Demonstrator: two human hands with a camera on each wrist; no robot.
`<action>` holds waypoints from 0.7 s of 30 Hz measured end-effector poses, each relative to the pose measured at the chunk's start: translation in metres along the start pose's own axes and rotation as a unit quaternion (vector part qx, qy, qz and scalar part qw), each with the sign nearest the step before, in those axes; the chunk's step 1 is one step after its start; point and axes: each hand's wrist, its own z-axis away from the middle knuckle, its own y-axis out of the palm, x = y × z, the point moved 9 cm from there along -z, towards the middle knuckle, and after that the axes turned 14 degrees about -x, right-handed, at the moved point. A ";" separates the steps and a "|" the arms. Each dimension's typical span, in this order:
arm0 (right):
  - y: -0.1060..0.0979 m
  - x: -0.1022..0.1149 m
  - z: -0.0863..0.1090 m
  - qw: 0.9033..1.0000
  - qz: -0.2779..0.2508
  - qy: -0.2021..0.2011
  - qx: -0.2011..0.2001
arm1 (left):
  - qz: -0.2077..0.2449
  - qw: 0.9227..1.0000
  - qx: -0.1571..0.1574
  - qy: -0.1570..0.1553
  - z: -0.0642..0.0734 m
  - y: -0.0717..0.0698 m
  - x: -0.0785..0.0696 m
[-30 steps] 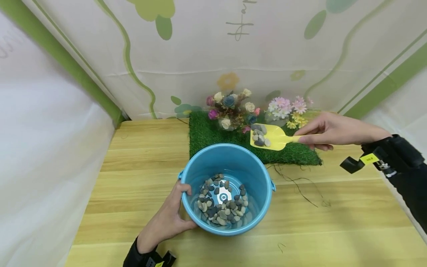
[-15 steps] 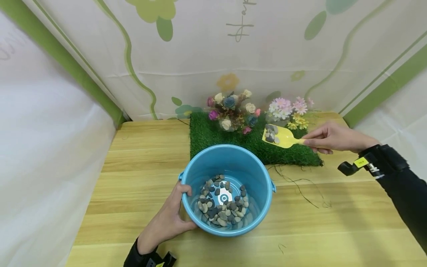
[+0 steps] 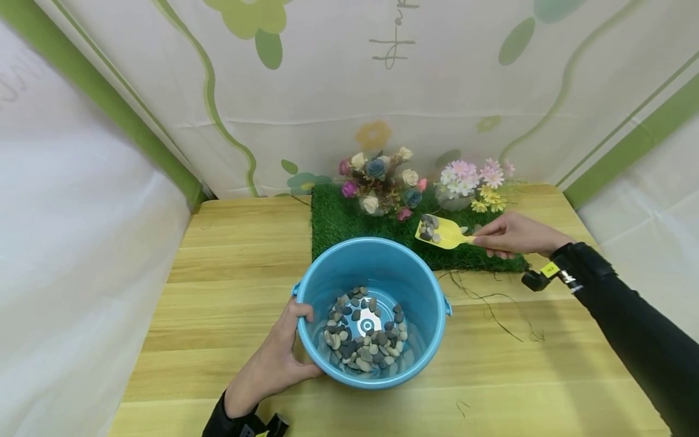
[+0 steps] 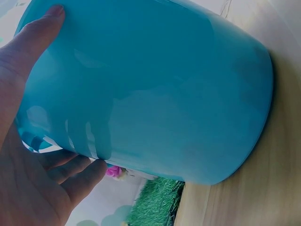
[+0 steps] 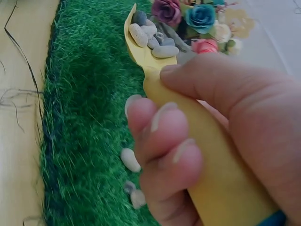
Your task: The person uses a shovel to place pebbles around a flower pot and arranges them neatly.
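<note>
A yellow toy shovel (image 3: pixel 451 233) is held level by its handle in my right hand (image 3: pixel 513 235), above the green turf mat. Several grey and white pebbles (image 3: pixel 428 228) lie on its blade. The right wrist view shows my fingers curled round the handle (image 5: pixel 211 155). My left hand (image 3: pixel 278 349) grips the left side of a blue bucket (image 3: pixel 373 381) at the rim. The left wrist view shows the thumb (image 4: pixel 44 28) on the outer wall and other fingers beyond it. Many more pebbles (image 3: pixel 363 352) cover part of the bucket's floor.
Behind the bucket lies the turf mat (image 3: pixel 338 224), with a mixed rose bunch (image 3: pixel 377 182) and a pink, white and yellow bunch (image 3: pixel 464 179) at its back. A few loose pebbles (image 5: pixel 130 160) rest on the turf. Thin dark strands (image 3: pixel 494 309) lie on the wooden table.
My right hand moved right and away from the bucket with the loaded shovel, then came back left and lower. Both the bucket and my left hand stayed in place.
</note>
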 end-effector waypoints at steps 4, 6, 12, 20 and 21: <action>0.010 0.001 -0.012 1.000 0.013 0.002 -0.001 | 0.001 1.000 -0.001 -0.002 0.000 0.000 0.000; 0.016 0.002 -0.019 1.000 0.012 0.000 0.004 | 0.001 1.000 -0.001 -0.001 0.000 0.000 -0.001; 0.030 0.010 -0.036 0.999 0.018 -0.016 0.026 | 0.005 1.000 -0.003 0.004 -0.001 0.000 -0.002; 0.037 0.023 -0.052 0.998 0.053 0.018 0.030 | 0.004 1.000 -0.004 0.004 -0.001 0.000 -0.002; 0.037 0.026 -0.053 0.998 0.058 0.022 0.031 | 0.005 1.000 -0.005 0.005 -0.001 0.000 -0.002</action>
